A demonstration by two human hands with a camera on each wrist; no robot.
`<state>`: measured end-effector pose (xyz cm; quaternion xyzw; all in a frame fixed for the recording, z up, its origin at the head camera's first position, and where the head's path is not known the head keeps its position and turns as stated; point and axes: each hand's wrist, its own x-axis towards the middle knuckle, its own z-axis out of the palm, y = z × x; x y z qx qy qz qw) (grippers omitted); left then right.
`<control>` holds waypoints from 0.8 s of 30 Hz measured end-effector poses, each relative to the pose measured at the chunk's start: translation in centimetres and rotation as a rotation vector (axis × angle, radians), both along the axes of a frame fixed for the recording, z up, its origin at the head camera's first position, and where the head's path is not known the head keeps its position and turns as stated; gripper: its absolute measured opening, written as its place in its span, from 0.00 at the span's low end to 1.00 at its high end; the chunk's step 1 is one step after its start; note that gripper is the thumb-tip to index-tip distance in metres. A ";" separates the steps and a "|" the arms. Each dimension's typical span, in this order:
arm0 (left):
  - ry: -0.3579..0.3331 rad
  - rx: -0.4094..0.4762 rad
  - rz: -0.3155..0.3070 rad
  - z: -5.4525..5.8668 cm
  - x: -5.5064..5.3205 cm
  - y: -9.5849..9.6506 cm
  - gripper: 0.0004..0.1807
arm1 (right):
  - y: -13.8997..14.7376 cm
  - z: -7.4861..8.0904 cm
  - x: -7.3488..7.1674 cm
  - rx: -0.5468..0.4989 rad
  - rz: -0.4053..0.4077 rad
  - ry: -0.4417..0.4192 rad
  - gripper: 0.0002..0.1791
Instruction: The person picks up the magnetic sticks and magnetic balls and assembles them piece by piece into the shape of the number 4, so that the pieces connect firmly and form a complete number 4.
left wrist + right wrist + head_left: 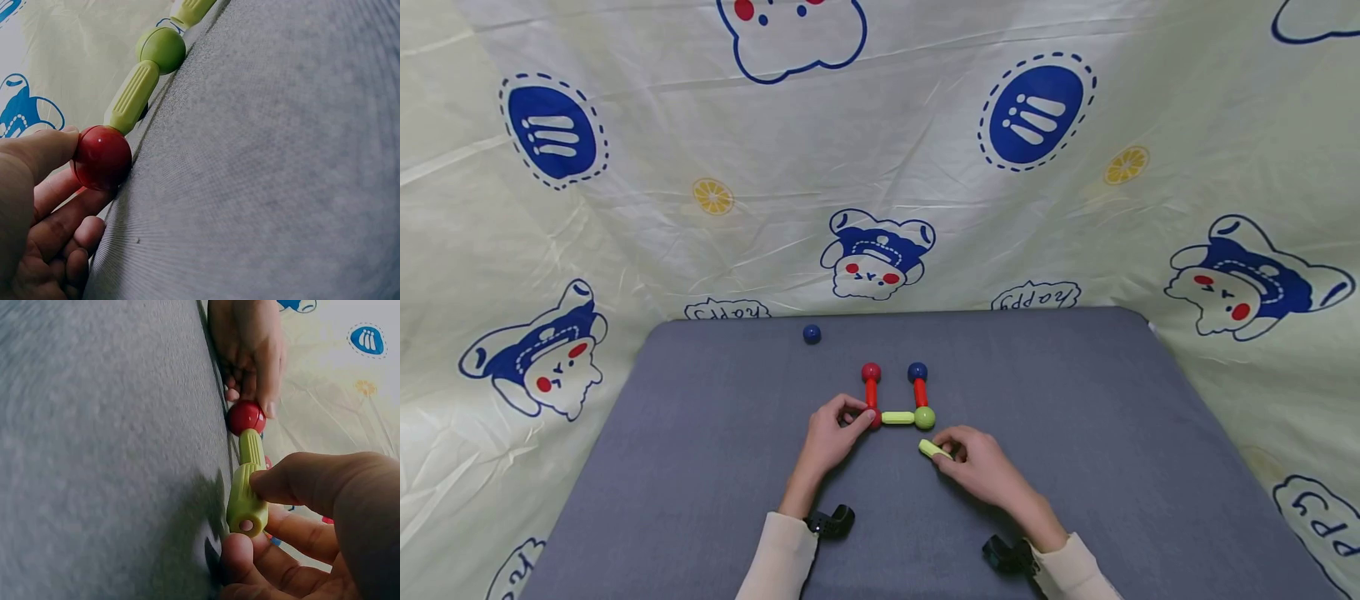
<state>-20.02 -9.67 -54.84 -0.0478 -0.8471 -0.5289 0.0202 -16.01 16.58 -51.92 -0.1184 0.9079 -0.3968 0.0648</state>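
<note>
My left hand pinches a red ball between thumb and fingers, at the near left corner of a U-shaped toy building piece. From that ball a yellow-green rod runs right to a green ball. Two red rods lead away from these corners, the left one to another red ball, the right one to a blue ball. In my right hand is a loose yellow-green rod, pinched by thumb and fingers. In the head view it is apart from the green ball, just nearer me.
A single blue ball sits near the far edge of the grey cloth-covered table. Behind the table hangs a pale printed curtain. Each wrist wears a black camera band.
</note>
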 end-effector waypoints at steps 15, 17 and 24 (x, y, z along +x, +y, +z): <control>-0.008 -0.002 -0.002 0.0 0.1 -0.1 0.10 | 0.6 0.1 -0.6 -0.012 -0.137 -0.014 0.07; -0.014 -0.001 0.001 0.0 0.0 -0.1 0.10 | 0.5 0.1 -0.6 -0.014 -0.147 -0.009 0.07; -0.013 0.001 -0.006 0.0 0.0 -0.1 0.11 | -0.1 0.0 -0.8 -0.024 -0.174 -0.013 0.09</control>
